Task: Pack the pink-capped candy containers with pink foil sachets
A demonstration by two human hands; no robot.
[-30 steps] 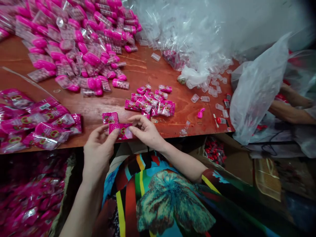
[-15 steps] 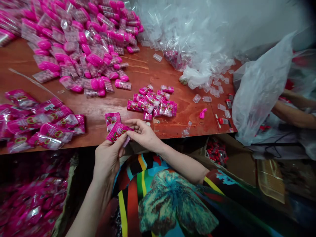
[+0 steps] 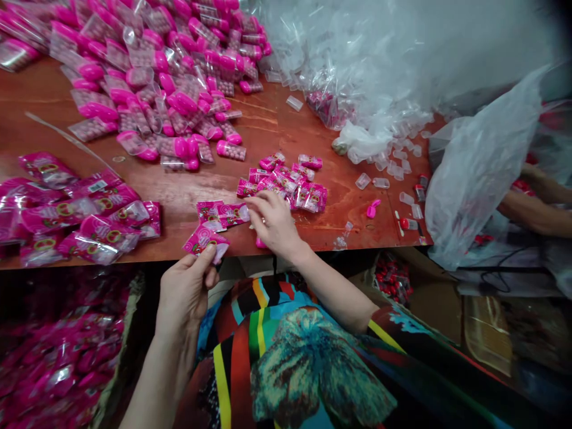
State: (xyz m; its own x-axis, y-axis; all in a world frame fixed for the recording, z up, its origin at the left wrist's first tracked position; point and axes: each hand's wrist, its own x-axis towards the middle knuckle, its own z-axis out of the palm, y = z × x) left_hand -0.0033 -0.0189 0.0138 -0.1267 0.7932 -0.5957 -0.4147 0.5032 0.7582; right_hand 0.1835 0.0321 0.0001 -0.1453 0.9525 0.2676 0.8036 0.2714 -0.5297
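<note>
My left hand [image 3: 190, 280] is closed just off the table's front edge, its thumb and fingers pinching a pink printed packet [image 3: 203, 239] with a pale lilac end. Above that, a second pink packet [image 3: 235, 214] lies flat on the table, partly over another pink packet [image 3: 208, 210]. My right hand [image 3: 274, 223] is bent over the right end of the second packet, fingertips closed at it; the contact is partly hidden. Directly behind my right hand is a small pile of pink wrapped packs [image 3: 310, 195].
Pink-capped tubes of small balls [image 3: 183, 101] are heaped at the back left. Larger pink packs [image 3: 89, 217] lie at the front left. Clear bags [image 3: 353, 59] and loose clear cups [image 3: 382, 182] lie at the back right. Another person's arm [image 3: 536, 205] is at the far right.
My right hand has moved away from my left, to the right and up the table. A pink packet now lies at its fingertips. My left hand has shifted slightly left, still holding a packet.
</note>
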